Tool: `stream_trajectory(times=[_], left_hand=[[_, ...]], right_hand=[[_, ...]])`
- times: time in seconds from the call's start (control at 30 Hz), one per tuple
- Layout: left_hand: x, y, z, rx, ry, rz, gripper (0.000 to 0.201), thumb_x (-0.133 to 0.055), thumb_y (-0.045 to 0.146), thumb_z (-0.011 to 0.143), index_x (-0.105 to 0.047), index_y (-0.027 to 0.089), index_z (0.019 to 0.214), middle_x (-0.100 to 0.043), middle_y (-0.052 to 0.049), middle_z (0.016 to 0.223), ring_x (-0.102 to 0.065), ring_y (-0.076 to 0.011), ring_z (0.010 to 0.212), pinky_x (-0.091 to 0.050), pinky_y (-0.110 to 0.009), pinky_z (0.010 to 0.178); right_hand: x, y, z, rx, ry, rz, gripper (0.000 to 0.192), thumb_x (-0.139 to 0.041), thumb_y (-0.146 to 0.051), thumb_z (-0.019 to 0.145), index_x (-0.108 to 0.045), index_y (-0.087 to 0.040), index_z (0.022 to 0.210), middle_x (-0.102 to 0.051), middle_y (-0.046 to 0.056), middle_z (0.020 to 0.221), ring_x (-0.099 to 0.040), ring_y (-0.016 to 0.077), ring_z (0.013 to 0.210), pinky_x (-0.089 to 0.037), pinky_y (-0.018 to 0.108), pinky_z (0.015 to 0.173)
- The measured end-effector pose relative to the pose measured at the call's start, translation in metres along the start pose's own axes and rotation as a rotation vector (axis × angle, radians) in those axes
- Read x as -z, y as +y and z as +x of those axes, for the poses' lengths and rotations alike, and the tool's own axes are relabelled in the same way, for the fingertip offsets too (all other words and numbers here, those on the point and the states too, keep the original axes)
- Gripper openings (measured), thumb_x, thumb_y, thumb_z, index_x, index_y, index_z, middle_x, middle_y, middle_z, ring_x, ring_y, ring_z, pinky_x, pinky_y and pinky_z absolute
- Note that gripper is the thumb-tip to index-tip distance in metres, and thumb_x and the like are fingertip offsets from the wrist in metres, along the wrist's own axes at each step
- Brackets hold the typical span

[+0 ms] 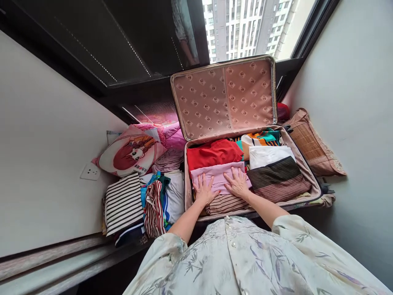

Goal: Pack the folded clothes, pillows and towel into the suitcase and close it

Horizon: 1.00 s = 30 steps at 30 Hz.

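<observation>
An open suitcase point(185, 192) with a pink patterned lining lies in front of me, its lid raised at the back. Both hands press flat on a folded pink garment point(215, 171) in its left half. My left hand point(205, 191) has its fingers spread over the garment's left side. Fingers apart, my right hand point(237, 182) rests on its right side. Behind the pink cloth lies a folded red garment point(216, 152); a brown striped garment point(225, 203) sits nearer me. To the right are white clothing point(268, 156) and a dark brown folded garment point(278, 180).
Left of the suitcase are piled clothes, including a black-and-white striped one point(124, 203), and a cartoon pillow point(132, 151). A brown woven cushion point(313, 143) leans by the right wall. A window point(242, 28) stands behind, and a wall socket point(90, 171) is at left.
</observation>
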<state>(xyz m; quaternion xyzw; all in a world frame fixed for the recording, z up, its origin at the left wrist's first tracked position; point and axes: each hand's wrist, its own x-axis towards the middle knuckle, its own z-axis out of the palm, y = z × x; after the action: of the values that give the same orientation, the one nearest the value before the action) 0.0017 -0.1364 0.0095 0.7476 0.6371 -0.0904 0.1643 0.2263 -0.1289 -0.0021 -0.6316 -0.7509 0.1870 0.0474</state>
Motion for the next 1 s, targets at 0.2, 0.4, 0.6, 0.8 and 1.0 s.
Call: stream_trajectory(times=[0.2, 0.4, 0.6, 0.8, 1.0], left_hand=[[0.002, -0.001, 0.002, -0.001, -0.026, -0.003, 0.098, -0.058, 0.076, 0.085, -0.02, 0.036, 0.165, 0.001, -0.014, 0.174, 0.009, -0.047, 0.157, -0.007, -0.078, 0.116], [0.014, -0.008, -0.006, -0.092, -0.064, -0.126, 0.098, -0.062, 0.075, 0.083, -0.025, 0.036, 0.165, 0.002, -0.013, 0.174, 0.014, -0.0458, 0.157, -0.001, -0.077, 0.117], [0.02, -0.021, -0.055, -0.109, 0.248, -0.488, 0.08, -0.065, 0.058, 0.089, -0.044, 0.022, 0.158, -0.022, -0.02, 0.169, -0.015, -0.0434, 0.157, -0.022, -0.066, 0.122], [0.021, -0.093, -0.12, 0.099, 0.822, -0.765, 0.035, -0.054, 0.036, 0.099, -0.067, 0.019, 0.127, -0.061, -0.015, 0.133, -0.058, -0.0267, 0.128, -0.05, -0.046, 0.109], [0.011, -0.208, -0.153, 0.889, 0.917, -0.893, 0.024, -0.057, 0.026, 0.1, -0.068, 0.015, 0.119, -0.069, -0.013, 0.114, -0.069, -0.0202, 0.101, -0.06, -0.035, 0.088]], right_hand=[[-0.003, 0.0, -0.002, 0.009, 0.042, -0.053, 0.063, -0.054, -0.057, 0.094, -0.045, -0.044, 0.155, -0.018, 0.006, 0.174, -0.011, 0.0482, 0.155, -0.016, 0.071, 0.115], [0.004, 0.0, -0.003, 0.02, 0.048, -0.099, 0.061, -0.054, -0.055, 0.095, -0.048, -0.041, 0.154, -0.021, 0.008, 0.173, -0.013, 0.0467, 0.155, -0.021, 0.069, 0.115], [0.013, 0.001, -0.028, -0.013, 0.107, -0.226, 0.055, -0.043, -0.053, 0.1, -0.051, -0.039, 0.153, -0.031, 0.01, 0.169, -0.018, 0.0453, 0.154, -0.028, 0.067, 0.112], [0.015, 0.025, -0.065, -0.013, 0.277, -0.19, 0.063, -0.029, -0.056, 0.102, -0.06, -0.024, 0.146, -0.046, 0.019, 0.156, -0.034, 0.0439, 0.146, -0.037, 0.065, 0.106], [0.016, 0.014, -0.066, 0.0, 0.299, -0.093, 0.07, -0.026, -0.062, 0.099, -0.06, -0.019, 0.142, -0.05, 0.023, 0.149, -0.041, 0.0437, 0.141, -0.04, 0.067, 0.102]])
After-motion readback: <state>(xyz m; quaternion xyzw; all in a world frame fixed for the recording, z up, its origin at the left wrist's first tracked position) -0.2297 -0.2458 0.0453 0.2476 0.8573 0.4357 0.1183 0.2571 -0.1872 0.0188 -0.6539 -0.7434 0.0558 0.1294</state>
